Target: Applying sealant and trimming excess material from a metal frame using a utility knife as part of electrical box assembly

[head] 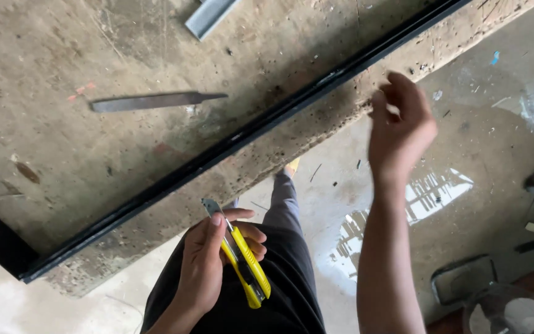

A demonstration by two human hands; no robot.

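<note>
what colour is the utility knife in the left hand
Yellow body with a black slider and grey metal blade; the utility knife shows in the head view.

The utility knife [245, 263] has a glossy yellow plastic body and bare metal blade. The workbench [63, 154] is rough, stained wood (pitted at its edge); the frame strip [217, 151] is black, semi-gloss metal.

flat metal file [156, 101] lying on worn counter [63, 161] | grey metal channel piece [210, 16] at counter's far edge | wet puddle [428, 195] on concrete floor [495, 111]
</note>
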